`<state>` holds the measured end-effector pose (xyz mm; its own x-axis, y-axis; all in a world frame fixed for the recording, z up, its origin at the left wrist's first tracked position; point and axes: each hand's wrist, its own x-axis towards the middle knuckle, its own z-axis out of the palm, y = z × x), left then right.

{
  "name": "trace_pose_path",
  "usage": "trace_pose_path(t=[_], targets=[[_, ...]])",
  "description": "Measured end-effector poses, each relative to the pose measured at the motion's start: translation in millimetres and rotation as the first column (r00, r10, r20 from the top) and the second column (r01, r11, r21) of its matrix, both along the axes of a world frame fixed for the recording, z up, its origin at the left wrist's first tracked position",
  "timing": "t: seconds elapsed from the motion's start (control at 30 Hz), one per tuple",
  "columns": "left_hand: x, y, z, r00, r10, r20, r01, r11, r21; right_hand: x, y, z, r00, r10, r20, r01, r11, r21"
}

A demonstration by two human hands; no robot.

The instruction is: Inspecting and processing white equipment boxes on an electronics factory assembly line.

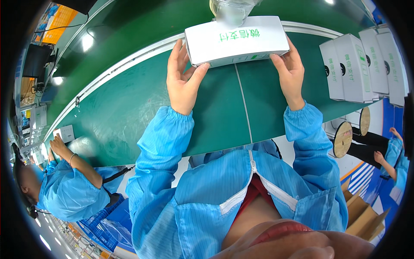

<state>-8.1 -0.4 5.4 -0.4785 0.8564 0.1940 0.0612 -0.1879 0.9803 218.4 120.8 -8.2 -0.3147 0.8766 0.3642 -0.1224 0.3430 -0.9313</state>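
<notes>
A white cardboard box with green print is held up over the far side of the green work table. My left hand grips its left end, thumb at the near lower edge and fingers round the side. At the opposite end, my right hand holds it the same way, its thumb on the near face. A clear, shiny plastic object shows just beyond the box's far edge. Its kind is unclear, and I cannot tell whether it touches the box.
Several similar white boxes stand in a row at the table's right end. A pale rail runs along the far side. To the left, a co-worker handles a small white box. Round stools and open brown cartons are at the right.
</notes>
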Motion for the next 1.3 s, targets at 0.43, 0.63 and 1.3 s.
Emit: trace_pose_path(t=[0.43,0.63,1.3], targets=[[-0.2,-0.1,0.6,1.000,0.013,0.003,-0.013,1.000,-0.023,-0.2,-0.6,0.7,1.000,-0.018,0.017,0.018,1.000,0.004],[1.6,0.6,0.2,1.000,0.011,0.003,-0.011,1.000,-0.020,1.5,-0.5,1.0,1.000,-0.008,0.005,0.008,1.000,-0.003],[0.2,1.5,0.5,1.000,0.011,0.017,-0.010,0.999,-0.037,-0.1,-0.7,3.3,0.999,-0.016,0.031,0.016,1.000,0.001]])
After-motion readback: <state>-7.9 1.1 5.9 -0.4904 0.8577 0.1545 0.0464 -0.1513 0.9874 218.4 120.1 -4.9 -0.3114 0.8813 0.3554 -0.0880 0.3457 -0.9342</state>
